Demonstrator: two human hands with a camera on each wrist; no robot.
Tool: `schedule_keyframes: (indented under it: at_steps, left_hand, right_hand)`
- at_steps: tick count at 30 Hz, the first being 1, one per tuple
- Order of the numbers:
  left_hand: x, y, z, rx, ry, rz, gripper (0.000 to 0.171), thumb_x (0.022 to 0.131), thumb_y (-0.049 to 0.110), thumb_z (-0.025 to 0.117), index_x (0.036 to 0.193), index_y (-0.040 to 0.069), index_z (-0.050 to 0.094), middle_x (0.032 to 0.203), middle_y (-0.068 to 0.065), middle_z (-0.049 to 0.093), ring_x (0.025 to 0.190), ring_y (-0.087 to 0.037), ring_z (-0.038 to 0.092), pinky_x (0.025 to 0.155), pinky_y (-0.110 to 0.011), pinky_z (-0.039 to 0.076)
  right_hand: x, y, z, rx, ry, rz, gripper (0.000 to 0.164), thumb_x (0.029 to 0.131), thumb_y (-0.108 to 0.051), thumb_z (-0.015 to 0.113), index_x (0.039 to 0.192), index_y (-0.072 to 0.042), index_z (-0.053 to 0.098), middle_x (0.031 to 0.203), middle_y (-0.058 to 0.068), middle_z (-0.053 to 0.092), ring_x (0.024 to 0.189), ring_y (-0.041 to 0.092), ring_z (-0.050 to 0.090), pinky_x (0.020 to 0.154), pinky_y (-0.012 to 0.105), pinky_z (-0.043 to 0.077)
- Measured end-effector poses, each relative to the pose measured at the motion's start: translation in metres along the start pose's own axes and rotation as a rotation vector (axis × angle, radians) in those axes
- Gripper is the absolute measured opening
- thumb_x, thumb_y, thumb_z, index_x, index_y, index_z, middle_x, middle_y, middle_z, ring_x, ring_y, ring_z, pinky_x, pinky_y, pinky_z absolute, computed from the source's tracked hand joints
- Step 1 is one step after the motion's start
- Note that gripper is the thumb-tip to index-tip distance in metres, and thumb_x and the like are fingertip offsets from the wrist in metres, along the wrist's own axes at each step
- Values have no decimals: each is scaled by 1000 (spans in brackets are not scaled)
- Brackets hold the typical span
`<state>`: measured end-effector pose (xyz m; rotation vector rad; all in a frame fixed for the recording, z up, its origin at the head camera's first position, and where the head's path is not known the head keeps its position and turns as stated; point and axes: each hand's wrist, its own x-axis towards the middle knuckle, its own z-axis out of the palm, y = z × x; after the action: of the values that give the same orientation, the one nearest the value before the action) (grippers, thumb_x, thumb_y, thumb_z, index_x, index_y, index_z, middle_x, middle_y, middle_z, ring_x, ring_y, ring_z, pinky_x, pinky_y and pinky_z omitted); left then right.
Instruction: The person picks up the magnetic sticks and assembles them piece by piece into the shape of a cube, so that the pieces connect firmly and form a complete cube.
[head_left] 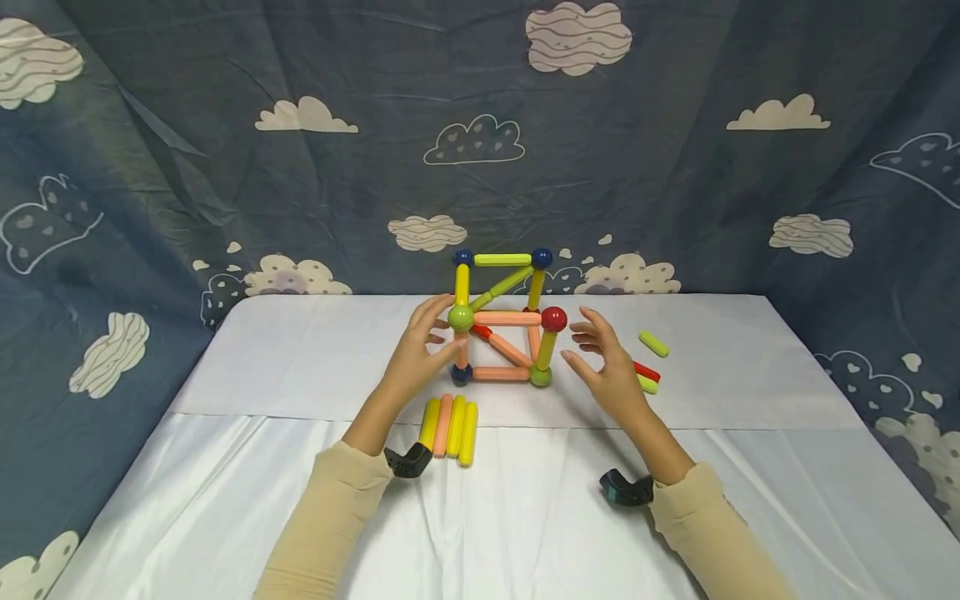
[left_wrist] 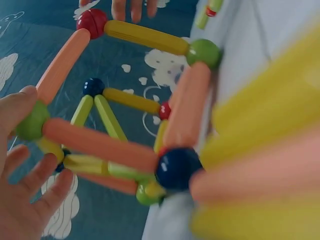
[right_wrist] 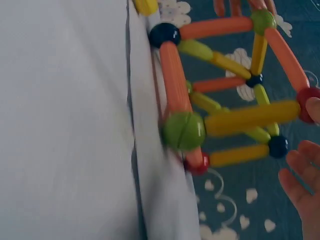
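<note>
A frame of magnetic sticks and balls stands on the cloth in the head view, roughly cube-shaped, with a slanting green stick (head_left: 501,288). My left hand (head_left: 422,347) is at its left side, fingers spread beside the front green ball (head_left: 461,317). In the left wrist view, the thumb overlaps the edge of that green ball (left_wrist: 32,121). On the other side, my right hand (head_left: 609,367) faces the red ball (head_left: 554,318) with fingers loosely bent. A small gap shows between them in the head view. A dark blue ball (head_left: 461,375) forms the lower left corner.
Several loose yellow sticks (head_left: 468,433) and a pink stick (head_left: 443,425) lie in a row by the left wrist. To the right of the right hand are a green stick (head_left: 654,343) and a red stick (head_left: 647,371). Cloud-printed fabric (head_left: 480,192) hangs behind the table.
</note>
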<state>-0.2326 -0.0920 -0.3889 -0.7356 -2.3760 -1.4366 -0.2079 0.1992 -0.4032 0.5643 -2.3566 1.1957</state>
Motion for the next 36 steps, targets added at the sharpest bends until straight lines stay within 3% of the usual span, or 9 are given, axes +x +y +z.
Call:
schedule_keyframes:
  at_steps: [3,6,11,14,17,24,29,33,36]
  left_hand:
    - [-19,-5,-8,51,-38,-54,58,83,22,65,133,12,38,133,-8,34,101,-25,50,79,-33,47]
    - [-38,-11,-13,92,-120,-156,57,84,24,65,132,10,39,130,-9,37,102,-24,49,79,-35,47]
    - [-61,-18,-17,143,-376,-340,61,82,30,66,133,11,39,120,-6,43,94,-19,48,74,-32,45]
    - [-67,-20,-17,159,-509,-335,62,82,27,66,134,8,39,106,-4,46,82,-15,46,66,-28,42]
    - [-69,-20,-17,145,-565,-299,58,83,18,64,133,3,40,100,-4,46,75,-14,44,63,-27,40]
    - [-68,-11,-16,162,-543,-360,46,80,11,66,122,1,51,110,-11,45,74,-15,45,64,-28,41]
    - [-66,-7,-17,188,-497,-471,34,79,15,69,110,7,56,88,-8,50,65,-16,44,55,-27,37]
    - [-63,-8,-21,139,-391,-538,30,82,15,66,110,10,56,74,-5,52,62,-16,47,54,-27,39]
    - [-60,-8,-26,94,-276,-567,35,82,15,66,114,8,54,86,-4,57,72,-16,52,62,-28,44]
  right_hand:
    - [-13,10,-20,-93,-25,39,69,78,-6,69,137,-15,33,116,12,53,105,27,50,88,43,41]
    - [-27,27,-37,-155,-70,107,66,80,-10,69,136,-14,35,116,14,53,107,31,49,88,48,40]
    - [-41,52,-54,-220,-162,240,59,83,-15,66,134,-10,37,118,20,51,111,37,45,90,54,34]
    - [-44,60,-56,-264,-222,271,52,83,-9,65,128,-2,42,117,23,51,111,38,44,91,53,33]
    - [-47,64,-55,-311,-263,298,46,82,-3,63,124,3,45,116,24,51,109,38,45,90,51,36]
    - [-50,67,-52,-389,-269,289,42,82,-3,64,121,5,49,104,24,55,95,36,52,80,49,42]
    - [-47,58,-51,-362,-266,283,37,86,-1,58,120,9,49,103,26,53,93,36,52,77,48,43]
    - [-39,41,-47,-305,-271,246,33,87,0,56,119,6,49,105,23,54,95,34,52,79,47,44]
    - [-32,26,-41,-258,-277,211,36,86,1,57,121,2,46,107,18,55,94,30,52,80,45,45]
